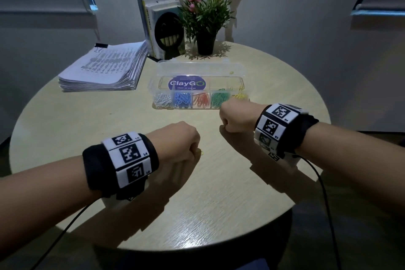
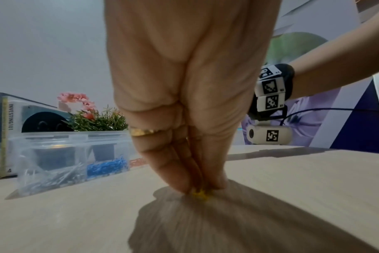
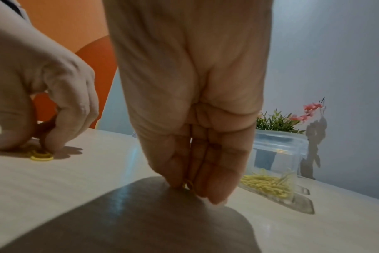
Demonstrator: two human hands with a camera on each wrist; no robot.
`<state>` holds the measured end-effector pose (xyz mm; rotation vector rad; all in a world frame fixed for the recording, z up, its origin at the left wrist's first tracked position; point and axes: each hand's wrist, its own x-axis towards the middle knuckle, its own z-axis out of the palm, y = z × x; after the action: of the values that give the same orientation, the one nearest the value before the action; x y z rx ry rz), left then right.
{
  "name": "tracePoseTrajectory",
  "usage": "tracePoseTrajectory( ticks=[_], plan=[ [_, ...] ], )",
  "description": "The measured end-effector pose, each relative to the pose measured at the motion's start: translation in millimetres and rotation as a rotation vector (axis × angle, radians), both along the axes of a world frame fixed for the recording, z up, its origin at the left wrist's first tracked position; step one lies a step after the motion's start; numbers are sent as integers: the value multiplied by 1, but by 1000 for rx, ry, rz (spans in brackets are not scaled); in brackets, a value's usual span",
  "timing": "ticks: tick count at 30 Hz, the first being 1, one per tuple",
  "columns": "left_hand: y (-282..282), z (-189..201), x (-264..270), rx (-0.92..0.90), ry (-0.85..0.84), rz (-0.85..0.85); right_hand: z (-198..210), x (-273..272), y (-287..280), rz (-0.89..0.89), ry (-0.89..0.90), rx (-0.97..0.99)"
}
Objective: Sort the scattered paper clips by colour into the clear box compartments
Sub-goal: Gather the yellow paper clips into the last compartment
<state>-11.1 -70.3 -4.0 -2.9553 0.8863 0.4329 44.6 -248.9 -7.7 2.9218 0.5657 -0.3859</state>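
A yellow paper clip (image 2: 199, 194) lies on the worktop (image 1: 131, 182) under the left hand (image 1: 175, 141), whose fingertips (image 2: 180, 184) pinch it, likely to lift it off the flat wood. The right hand (image 1: 235, 116), near the clear box (image 1: 197, 85), pinches another yellow clip (image 3: 188, 185), mostly hidden by its fingers. The yellow compartment (image 3: 268, 185) is partly blocked in the head view.

paper stack (image 1: 103, 66) far-left on table (image 1: 197, 193) | upright books (image 1: 162, 26) far edge w/ potted plant (image 1: 205, 19) just beside
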Motion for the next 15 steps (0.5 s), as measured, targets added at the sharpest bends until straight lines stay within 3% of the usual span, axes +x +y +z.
tracePoseTrajectory(
  ticks=[3,7,11,15],
  plan=[
    [-3,1,-3,30,0,-16,2,-2,-5,-60,-16,80],
    [-7,0,-4,108,29,-19,22,13,-20,-225,-178,302],
    [-9,1,-2,150,135,-13,33,38,-43,-344,-357,378],
    [-6,-1,1,133,171,-36,37,55,-52,-383,-349,436]
  ],
)
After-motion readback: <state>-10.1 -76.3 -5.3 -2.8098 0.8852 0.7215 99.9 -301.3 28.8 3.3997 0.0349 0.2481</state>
